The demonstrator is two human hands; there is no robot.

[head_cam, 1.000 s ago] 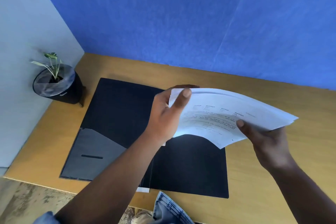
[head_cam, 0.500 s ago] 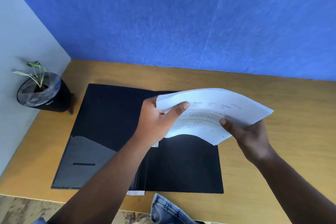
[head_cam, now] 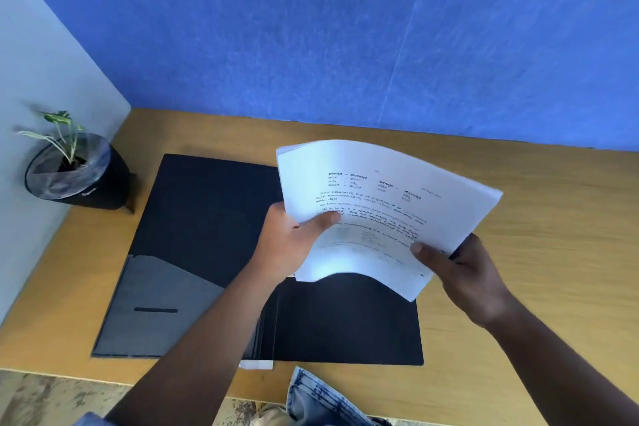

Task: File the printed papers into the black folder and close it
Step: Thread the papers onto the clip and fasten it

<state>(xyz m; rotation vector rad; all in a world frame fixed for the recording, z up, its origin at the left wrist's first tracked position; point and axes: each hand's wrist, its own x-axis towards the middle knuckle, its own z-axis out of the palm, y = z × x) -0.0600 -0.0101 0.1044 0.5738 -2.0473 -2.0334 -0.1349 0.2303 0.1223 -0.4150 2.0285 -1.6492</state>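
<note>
Head view. The printed papers [head_cam: 387, 214] were held as one bowed stack above the open black folder [head_cam: 207, 218], both hands closed on it: left hand [head_cam: 290, 245] pinching the near-left edge, thumb on top; right hand [head_cam: 463, 273] gripping the lower-right edge. Compared with a second before, the stack sat nearer the body and more squarely over the folder's right half. Judged: squaring up before lowering the sheets in; nothing filed yet, folder not closed.

Folder lay flat on the counter [head_cam: 536, 252], grey pocket [head_cam: 155, 297] on its left panel. A white slip [head_cam: 256, 364] poked out at the near edge. Potted plant [head_cam: 76, 173] stood just beside the folder's far-left corner. Bare counter to the right gave room; the blue backdrop [head_cam: 345, 28] closed the far side.
</note>
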